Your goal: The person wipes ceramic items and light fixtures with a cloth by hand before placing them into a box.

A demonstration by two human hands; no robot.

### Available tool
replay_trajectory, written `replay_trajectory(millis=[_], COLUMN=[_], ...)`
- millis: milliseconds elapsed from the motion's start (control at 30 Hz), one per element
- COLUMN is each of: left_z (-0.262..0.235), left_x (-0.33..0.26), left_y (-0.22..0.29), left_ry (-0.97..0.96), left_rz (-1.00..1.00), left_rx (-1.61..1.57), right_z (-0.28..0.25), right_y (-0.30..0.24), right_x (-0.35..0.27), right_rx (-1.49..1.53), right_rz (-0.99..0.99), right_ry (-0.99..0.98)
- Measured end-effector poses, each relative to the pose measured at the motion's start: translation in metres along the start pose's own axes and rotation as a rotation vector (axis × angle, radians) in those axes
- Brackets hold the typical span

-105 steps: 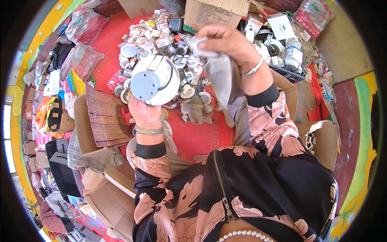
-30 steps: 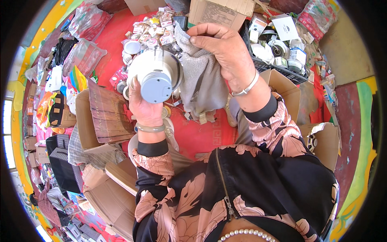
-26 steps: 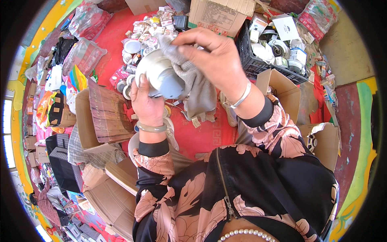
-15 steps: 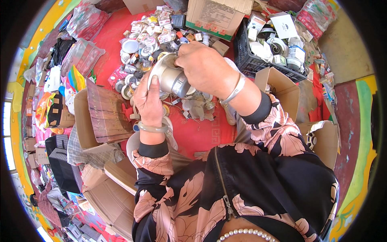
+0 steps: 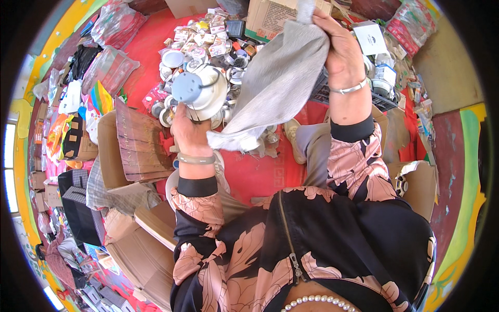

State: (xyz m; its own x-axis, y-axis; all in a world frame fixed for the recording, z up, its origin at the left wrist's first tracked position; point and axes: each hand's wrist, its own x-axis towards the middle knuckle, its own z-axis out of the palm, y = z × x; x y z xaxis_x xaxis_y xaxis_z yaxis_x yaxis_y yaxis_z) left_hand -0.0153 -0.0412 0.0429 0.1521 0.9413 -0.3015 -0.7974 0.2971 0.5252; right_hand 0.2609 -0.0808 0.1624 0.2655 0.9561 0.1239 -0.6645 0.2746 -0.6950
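Note:
My left hand (image 5: 191,129) is closed around the lower side of a downlight (image 5: 214,99), a round lamp fitting with a wide white rim. Its blue-grey back with small holes is turned up, and a dark wire or clip curves over it. Up at the right, my raised right hand (image 5: 340,49) grips a wrinkled grey cloth (image 5: 283,78). The cloth hangs spread out, its lower corner reaching near my left wrist. Behind both lies a heap of small lamp fittings and little boxes (image 5: 205,41), partly covered by the cloth.
A black plastic crate (image 5: 382,99) of fittings stands at the right, with a printed carton (image 5: 265,21) at the far side. An open cardboard box (image 5: 112,156) sits by my left forearm, another box (image 5: 418,190) at my right. Red floor covering (image 5: 254,174) shows between my feet.
My right hand has moved away from the lamp, up and right, and now holds out the grey cloth. The downlight in my left hand has turned so its blue-grey back shows.

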Motion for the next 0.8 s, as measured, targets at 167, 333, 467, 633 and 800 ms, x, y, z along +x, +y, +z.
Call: replay_trajectory(millis=[167,333,467,633,800], left_z=[0.002,0.012,0.020,0.020,0.000], left_x=[0.008,0.004,0.002,-0.002,0.005], left_y=[-0.010,-0.020,-0.021,-0.018,-0.020], left_ry=[0.044,0.048,0.023,0.042,-0.010], left_rz=[0.052,0.094,0.027,0.096,0.119], left_rx=[-0.185,-0.174,-0.162,-0.161,-0.086], right_z=[-0.017,0.046,0.039,0.036,0.038], right_y=[0.035,0.090,0.133,0.145,0.155], right_x=[0.009,-0.026,-0.039,-0.042,-0.055], right_rx=[0.037,0.008,-1.400,-1.438,-1.331], right_rz=[-0.028,0.003,-0.638,-0.820,-0.738], right_ry=[0.098,0.234,-0.365,-0.319,-0.515])
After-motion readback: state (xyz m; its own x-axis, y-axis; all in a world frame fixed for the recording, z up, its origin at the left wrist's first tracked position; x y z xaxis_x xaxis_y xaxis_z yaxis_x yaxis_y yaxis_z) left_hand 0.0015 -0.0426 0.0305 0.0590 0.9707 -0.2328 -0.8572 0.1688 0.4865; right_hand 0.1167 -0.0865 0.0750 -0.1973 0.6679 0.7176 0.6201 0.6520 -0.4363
